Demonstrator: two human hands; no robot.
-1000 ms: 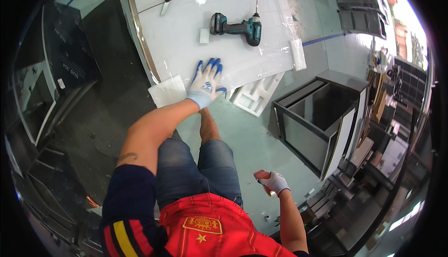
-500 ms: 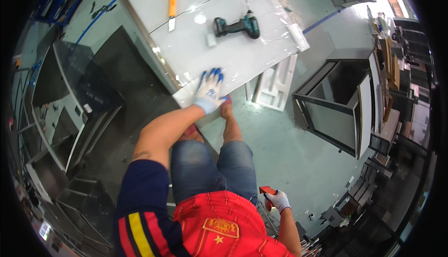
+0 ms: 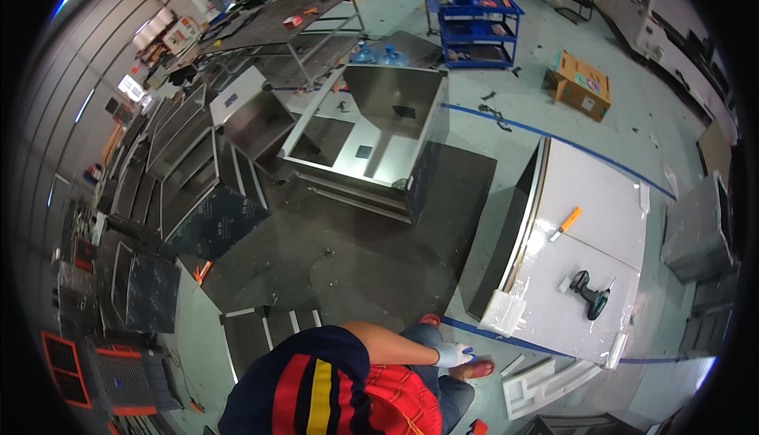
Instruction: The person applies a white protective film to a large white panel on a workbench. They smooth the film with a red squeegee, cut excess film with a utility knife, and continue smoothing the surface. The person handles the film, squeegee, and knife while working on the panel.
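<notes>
My left hand (image 3: 453, 354), in a white glove with blue fingertips, hangs over my knee beside a red shoe. Its blue fingers look apart, and nothing shows in them. At the lower edge appears part of a red tape dispenser (image 3: 477, 427); my right hand is out of view. To the right stands a white panel-topped cabinet (image 3: 581, 190) wrapped in clear film. On its top lie an orange-handled scraper or knife (image 3: 566, 223), a teal and black cordless drill (image 3: 593, 296) and a small white block (image 3: 564, 285).
A large open metal cabinet frame (image 3: 427, 150) stands ahead on dark floor sheeting. More metal cabinets (image 3: 213, 214) crowd the left. Farther back are a blue trolley (image 3: 478, 32) and a cardboard box (image 3: 583, 87). White foam packing (image 3: 545, 387) lies near my feet.
My view has swung left and up across the workshop. My left hand has come off the wrapped cabinet and now hangs by my knee. My right hand, earlier holding the tape dispenser, has left view.
</notes>
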